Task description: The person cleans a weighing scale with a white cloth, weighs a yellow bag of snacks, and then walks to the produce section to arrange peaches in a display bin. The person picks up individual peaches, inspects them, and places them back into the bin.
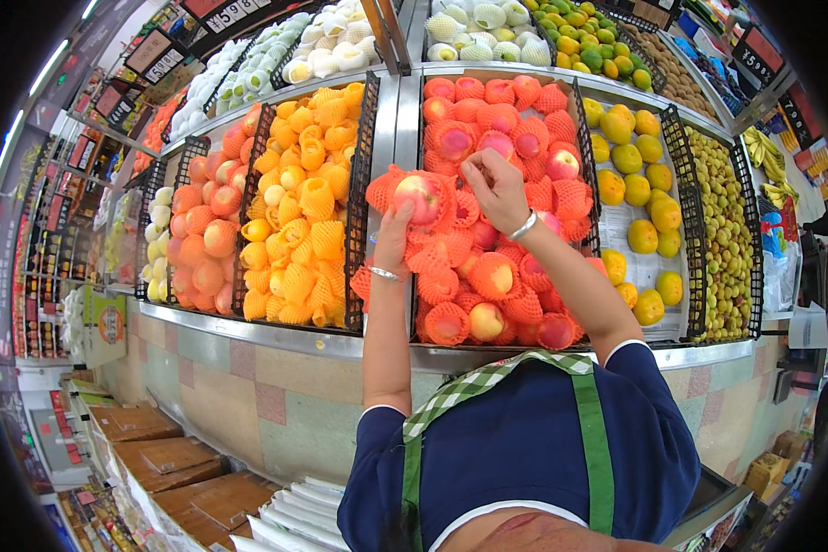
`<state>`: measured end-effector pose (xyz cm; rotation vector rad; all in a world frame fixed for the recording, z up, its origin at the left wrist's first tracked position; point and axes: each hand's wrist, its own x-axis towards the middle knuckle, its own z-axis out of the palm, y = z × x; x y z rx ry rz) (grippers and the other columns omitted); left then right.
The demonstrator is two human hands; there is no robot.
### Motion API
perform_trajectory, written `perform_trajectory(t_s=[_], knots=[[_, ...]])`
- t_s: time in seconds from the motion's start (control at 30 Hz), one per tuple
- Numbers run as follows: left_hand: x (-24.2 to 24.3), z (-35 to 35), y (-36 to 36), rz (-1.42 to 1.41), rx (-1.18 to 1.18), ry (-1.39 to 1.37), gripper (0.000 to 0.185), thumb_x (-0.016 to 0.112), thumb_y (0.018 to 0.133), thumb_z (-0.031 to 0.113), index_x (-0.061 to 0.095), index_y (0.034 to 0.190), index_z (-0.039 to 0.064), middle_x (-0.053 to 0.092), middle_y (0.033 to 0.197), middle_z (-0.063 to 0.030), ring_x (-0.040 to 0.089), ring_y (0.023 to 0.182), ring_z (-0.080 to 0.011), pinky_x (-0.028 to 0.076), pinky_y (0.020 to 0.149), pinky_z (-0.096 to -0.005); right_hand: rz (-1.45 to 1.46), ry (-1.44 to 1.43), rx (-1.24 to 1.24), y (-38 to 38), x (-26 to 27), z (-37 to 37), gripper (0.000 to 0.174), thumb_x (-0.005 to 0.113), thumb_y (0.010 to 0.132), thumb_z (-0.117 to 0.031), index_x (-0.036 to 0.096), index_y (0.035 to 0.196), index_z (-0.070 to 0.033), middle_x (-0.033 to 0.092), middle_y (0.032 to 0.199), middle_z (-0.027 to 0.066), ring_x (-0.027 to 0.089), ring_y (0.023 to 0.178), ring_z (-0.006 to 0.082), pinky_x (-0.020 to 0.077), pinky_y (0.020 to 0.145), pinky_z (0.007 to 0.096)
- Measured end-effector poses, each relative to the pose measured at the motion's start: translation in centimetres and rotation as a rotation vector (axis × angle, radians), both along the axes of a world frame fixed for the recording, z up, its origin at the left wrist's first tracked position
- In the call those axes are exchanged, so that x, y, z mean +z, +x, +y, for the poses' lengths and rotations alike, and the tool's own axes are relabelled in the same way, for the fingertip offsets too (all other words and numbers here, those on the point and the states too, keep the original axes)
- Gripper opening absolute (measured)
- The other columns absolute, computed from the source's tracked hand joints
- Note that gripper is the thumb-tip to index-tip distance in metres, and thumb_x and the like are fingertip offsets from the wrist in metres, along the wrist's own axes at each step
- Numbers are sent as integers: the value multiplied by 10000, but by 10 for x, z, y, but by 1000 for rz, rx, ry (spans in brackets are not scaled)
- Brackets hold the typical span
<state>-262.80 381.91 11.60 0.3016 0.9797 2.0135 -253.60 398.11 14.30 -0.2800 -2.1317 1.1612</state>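
Observation:
My left hand (392, 238) grips a red and yellow apple (417, 199) from below, with the thumb on its front. Coral foam netting (384, 190) bunches around and behind this apple. To the right, my right hand (495, 185) hovers over the fruit with its fingers curled together; I see nothing held in it. Beneath both hands lies a crate of apples, most wrapped in coral foam nets (436, 284). A few show bare skin, such as one apple (486, 321) near the front and another apple (562, 164) right of my right hand.
Left stands a black plastic crate (360, 207) of fruit in yellow foam nets (310, 259). On the right are yellow-green citrus fruits (642, 236) on newspaper and small green-brown fruits (724, 241). A metal ledge (262, 336) edges the display. Cardboard boxes (179, 462) stand behind me on the left.

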Motion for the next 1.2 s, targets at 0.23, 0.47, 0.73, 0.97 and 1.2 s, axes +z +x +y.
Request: perform_trajectory(t_s=[0.23,0.47,0.73,0.97,1.2], knots=[[-5,19,25,481,67,-66,571,701,743,108,408,1225,17,508,1152,-75,515,1028,-154,446,877,-290,64,-15,-52,18,-2,-17,115,565,836,-90,580,898,5,502,736,82,504,638,171,418,583,264],[0,17,41,679,87,-153,636,722,714,69,372,1243,17,497,1157,-81,507,1038,-152,445,878,-286,160,417,-197,46,-3,-18,56,550,815,-67,546,801,-13,507,738,118,524,597,282,427,523,340],[-7,18,66,553,86,-122,664,734,696,72,372,1248,5,508,1145,-94,517,1029,-161,448,869,-284,-56,-465,-34,65,-32,-42,321,588,842,-216,446,1023,8,570,864,123,577,752,201,461,639,296],[-10,13,106,1096,135,-256,641,671,713,128,385,1276,15,539,1123,-169,565,962,-198,456,822,-284,-107,-670,138,108,-39,-42,446,619,816,-162,423,1172,19,521,1056,82,530,934,141,445,835,276],[-20,25,125,1296,255,-401,391,538,844,205,504,1191,29,548,1005,-146,590,706,-269,483,636,-334,-111,-861,13,142,-30,-37,519,654,765,-75,432,1229,-10,577,1028,79,585,828,124,495,645,241]])
